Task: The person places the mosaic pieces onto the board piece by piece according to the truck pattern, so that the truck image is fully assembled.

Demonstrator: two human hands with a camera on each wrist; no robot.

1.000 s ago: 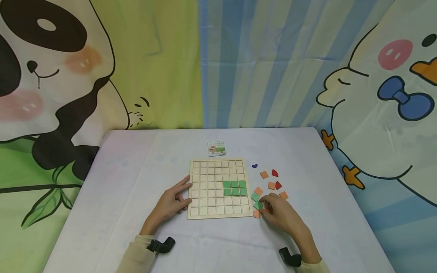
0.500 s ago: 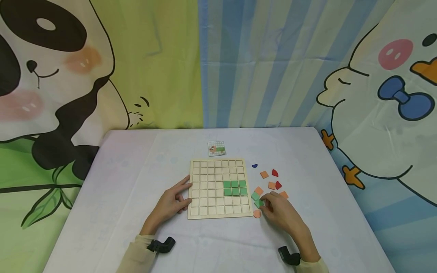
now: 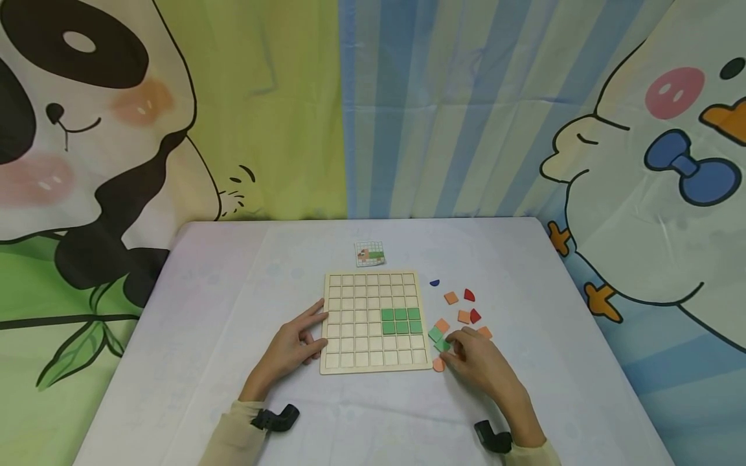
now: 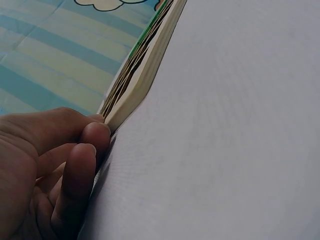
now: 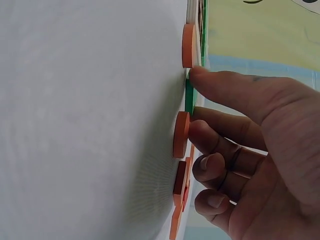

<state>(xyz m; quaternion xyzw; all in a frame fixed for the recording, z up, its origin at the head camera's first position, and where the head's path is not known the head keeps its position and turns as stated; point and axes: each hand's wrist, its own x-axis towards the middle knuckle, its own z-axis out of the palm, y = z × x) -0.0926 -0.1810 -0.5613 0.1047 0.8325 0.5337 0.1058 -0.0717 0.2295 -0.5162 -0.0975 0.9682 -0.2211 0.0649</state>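
Observation:
A wooden grid board [image 3: 352, 327] lies on the table, with several green squares [image 3: 402, 314] set in two rows at its right side. My left hand [image 3: 288, 349] touches the board's left edge with thumb and fingertips; in the left wrist view the fingers [image 4: 95, 137] meet its rim [image 4: 132, 95]. To the right of the board, my right hand [image 3: 480, 366] has thumb and index finger on a green square [image 3: 442, 345]. The right wrist view has that green piece [image 5: 190, 95] between thumb and index fingertips. Another green square [image 3: 435, 334] lies beside it.
Orange squares [image 3: 451, 298], red pieces [image 3: 469, 295] and a blue half-round piece [image 3: 434, 283] lie right of the board. A rounded orange piece [image 3: 438, 365] is near its lower right corner. A small patterned card [image 3: 370, 254] lies behind the board.
My right fingers and the green square under them have shifted slightly up and to the right, away from the rounded orange piece. My left hand has stayed in place.

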